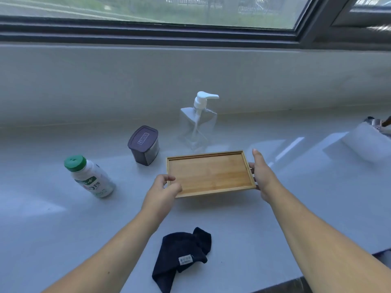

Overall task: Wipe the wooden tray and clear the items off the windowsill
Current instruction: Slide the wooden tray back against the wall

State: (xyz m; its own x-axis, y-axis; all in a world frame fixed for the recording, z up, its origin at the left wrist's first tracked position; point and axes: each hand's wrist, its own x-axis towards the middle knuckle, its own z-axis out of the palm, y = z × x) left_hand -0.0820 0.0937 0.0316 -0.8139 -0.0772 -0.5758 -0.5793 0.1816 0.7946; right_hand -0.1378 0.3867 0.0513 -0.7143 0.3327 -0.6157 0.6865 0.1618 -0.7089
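Both hands on tray ends, seemingly.

Dark-framed window above pale wall — grass outside, daylight glare on glossy white sill.

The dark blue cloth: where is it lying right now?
In the head view, the dark blue cloth lies crumpled on the windowsill, low and central between the forearms, nearer the camera than the wooden tray.
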